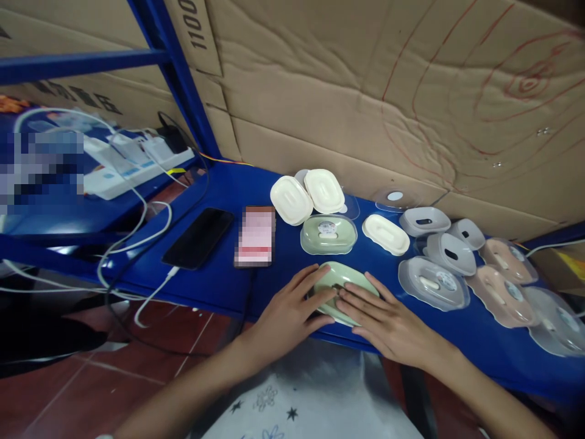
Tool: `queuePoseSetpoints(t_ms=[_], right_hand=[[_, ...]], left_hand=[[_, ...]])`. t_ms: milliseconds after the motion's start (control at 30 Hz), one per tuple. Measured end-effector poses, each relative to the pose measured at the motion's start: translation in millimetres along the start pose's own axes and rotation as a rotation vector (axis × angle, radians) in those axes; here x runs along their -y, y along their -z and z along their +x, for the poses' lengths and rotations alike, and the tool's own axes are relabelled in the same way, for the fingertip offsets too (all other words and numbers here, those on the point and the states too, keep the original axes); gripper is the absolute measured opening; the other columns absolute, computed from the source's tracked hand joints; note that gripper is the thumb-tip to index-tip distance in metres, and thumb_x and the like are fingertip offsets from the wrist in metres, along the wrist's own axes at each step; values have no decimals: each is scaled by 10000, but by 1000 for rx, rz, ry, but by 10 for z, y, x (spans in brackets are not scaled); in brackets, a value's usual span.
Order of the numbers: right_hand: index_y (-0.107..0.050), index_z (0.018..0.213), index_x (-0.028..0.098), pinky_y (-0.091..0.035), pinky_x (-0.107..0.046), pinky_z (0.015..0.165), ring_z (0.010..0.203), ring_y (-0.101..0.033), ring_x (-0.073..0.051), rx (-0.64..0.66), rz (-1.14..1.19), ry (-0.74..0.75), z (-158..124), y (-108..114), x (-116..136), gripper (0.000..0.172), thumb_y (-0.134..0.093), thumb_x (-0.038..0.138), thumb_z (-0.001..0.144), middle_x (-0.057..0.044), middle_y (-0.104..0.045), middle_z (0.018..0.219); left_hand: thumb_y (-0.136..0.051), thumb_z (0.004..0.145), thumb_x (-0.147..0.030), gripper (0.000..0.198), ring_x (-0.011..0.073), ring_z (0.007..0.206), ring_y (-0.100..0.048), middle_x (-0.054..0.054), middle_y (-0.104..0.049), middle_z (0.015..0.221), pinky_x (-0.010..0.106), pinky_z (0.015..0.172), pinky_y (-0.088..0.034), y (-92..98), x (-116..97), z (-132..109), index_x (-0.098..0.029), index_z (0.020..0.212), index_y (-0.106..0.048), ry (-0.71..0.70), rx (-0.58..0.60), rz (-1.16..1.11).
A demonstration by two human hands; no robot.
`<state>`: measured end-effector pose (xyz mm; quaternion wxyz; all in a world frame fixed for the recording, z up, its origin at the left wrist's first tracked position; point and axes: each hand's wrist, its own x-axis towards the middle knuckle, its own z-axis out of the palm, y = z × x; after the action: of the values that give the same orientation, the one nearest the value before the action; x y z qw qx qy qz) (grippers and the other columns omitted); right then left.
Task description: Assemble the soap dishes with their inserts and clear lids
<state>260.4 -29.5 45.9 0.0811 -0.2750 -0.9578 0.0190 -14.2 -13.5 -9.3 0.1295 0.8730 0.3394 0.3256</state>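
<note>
Two flat, unclenched grips, left hand (287, 316) and right hand (389, 324), rest on the green soap dish (343, 272), lying lengthwise left-right.

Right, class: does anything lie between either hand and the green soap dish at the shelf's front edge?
Nothing visible does. The left hand and right hand both rest directly on the green soap dish, fingers across its top. The lidded green dish sits behind it, apart.

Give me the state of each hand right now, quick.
Left hand: open, fingers flat on the green soap dish.
Right hand: open, fingers flat on the same dish.
</note>
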Motion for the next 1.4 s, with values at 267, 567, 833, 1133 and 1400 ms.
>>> queuePoseSetpoints(t_ms=[267,567,833,1133,1400], right_hand=[[-213,1720,226,-446,-561,1268,1469,-563,-233,-63,89,22,39,44,42,732,-519,130,1063,-85,-596,1565],[-202,1723,257,-460,-534,1264,1429,-604,-221,-132,50,22,28,-73,49,778,-591,151,1058,-69,-635,1522],[-258,1711,295,-435,-590,1270,1464,-569,-241,-133,113,1,-44,-82,-12,762,-613,165,1049,-64,-630,1535],[-413,1658,248,-453,-555,1256,1430,-600,-249,-174,104,28,-81,104,-117,639,-620,224,1054,-85,-665,1501],[-712,1294,170,-489,-519,1090,1302,-656,-318,-106,-208,-269,712,571,-1303,271,-568,253,1081,-134,-719,1402]], left_hand=[[-792,955,-434,548,352,1543,-452,115,-487,1644,599,1180,-542,28,-6,27,-266,1433,-582,33,58,-43],[-729,1012,-396,475,326,1583,-406,127,-470,1666,578,1245,-486,39,-4,41,-229,1428,-572,-62,54,12],[-705,1034,-382,473,349,1600,-378,98,-438,1697,583,1219,-508,55,-23,31,-273,1470,-555,-46,101,44],[-701,1036,-358,443,359,1583,-403,102,-469,1675,576,1202,-522,37,-18,19,-260,1452,-587,-63,99,61],[-650,1061,-362,391,365,1569,-412,85,-454,1682,590,1193,-530,65,-25,26,-271,1437,-589,-57,121,60]])
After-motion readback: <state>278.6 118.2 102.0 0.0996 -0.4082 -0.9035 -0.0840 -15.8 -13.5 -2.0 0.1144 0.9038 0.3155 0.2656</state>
